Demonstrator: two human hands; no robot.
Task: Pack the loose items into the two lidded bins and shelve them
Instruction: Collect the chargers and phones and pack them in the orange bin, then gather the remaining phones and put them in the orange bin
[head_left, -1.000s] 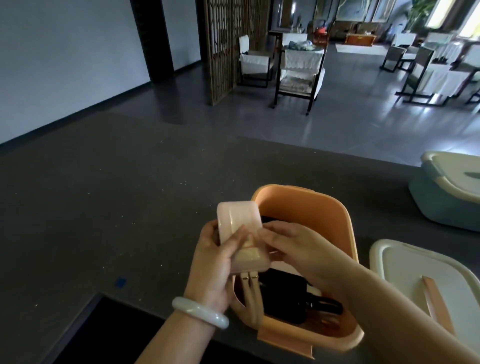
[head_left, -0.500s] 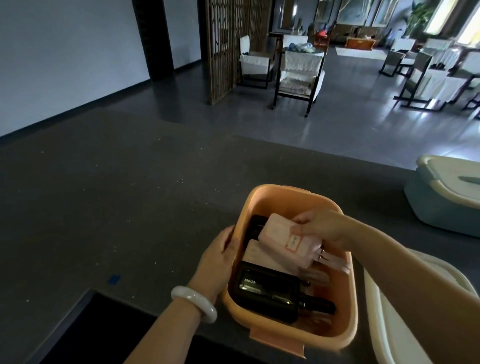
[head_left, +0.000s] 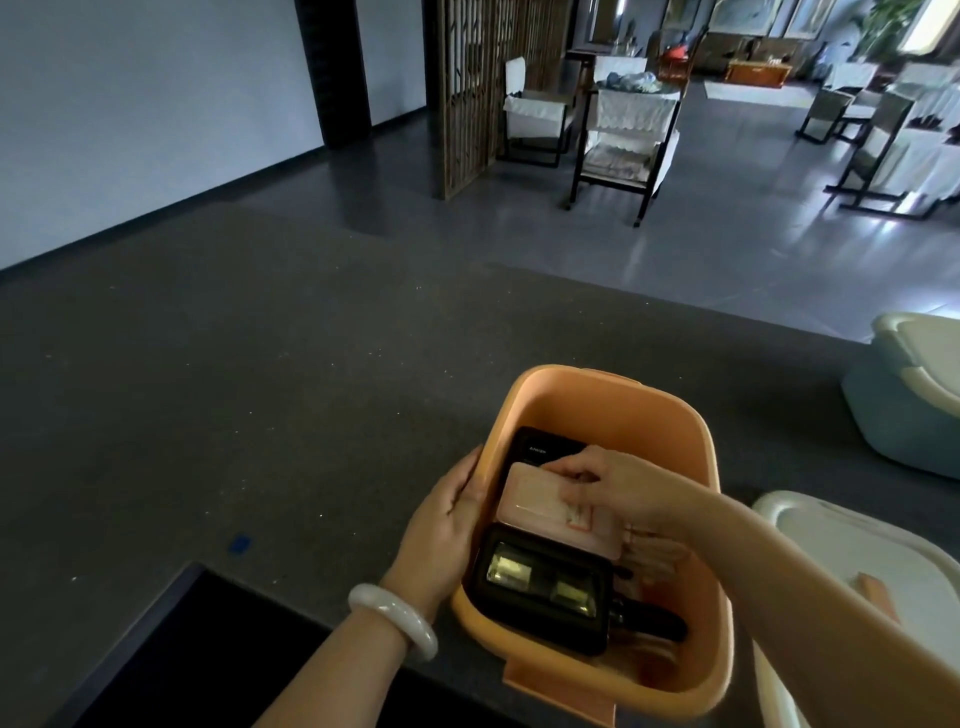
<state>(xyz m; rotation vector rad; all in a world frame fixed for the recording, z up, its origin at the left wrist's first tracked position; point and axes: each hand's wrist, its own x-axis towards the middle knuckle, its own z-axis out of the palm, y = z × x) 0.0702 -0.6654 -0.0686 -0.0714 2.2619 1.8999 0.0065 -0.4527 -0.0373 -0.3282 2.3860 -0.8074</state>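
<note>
On the dark speckled counter (head_left: 260, 415) in front of the person stands the orange bin (head_left: 597, 405), a smooth plastic tub with rounded corners, lid off, its long axis running straight away from them. Inside it a pale pink case (head_left: 540, 504), flat and rounded at the corners, lies tilted, its long side slanting from the far left wall toward the near right, with a small label near its right end. The right hand (head_left: 623, 488) reaches into the bin with fingers curled over the case's far edge, gripping it. The left hand (head_left: 447, 525) cups the outside of the bin's left wall, thumb up by the rim, holding it; a milky white bangle (head_left: 392, 618) circles that wrist. Below the case sits a black boxy device (head_left: 540, 587) with 2 glossy windows, and another black item (head_left: 540, 447) shows beyond. A cream lid (head_left: 857, 551) lies just right of the bin, and 1 pale blue lidded bin (head_left: 904, 415) stands farther right.
</note>
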